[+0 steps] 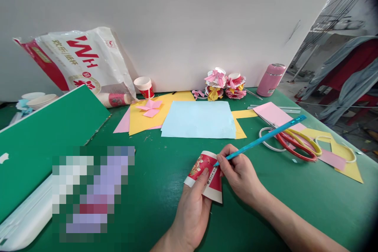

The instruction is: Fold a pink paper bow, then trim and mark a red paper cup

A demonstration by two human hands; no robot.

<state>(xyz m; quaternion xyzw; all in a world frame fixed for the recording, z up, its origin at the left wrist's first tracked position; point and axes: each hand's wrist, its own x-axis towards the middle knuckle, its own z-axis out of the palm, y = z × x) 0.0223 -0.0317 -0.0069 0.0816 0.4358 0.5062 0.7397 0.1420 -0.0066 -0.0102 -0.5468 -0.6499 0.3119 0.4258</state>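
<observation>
I see the red-and-white printed paper cup (206,175) lying tilted on its side above the green table (265,197) — long axis running from its white rim, lower right, up-left. My left hand (191,208) grips it from below; my right hand (240,173) pinches a slim blue pencil (261,138), tip touching the cup, shaft slanting up-right toward red-handled scissors (297,145)

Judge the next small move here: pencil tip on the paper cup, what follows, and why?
Probably draw the blue pencil tip along the red paper cup wall. The right hand has the tip touching the cup, and the left hand holds the cup on its side, steadying it.
</observation>
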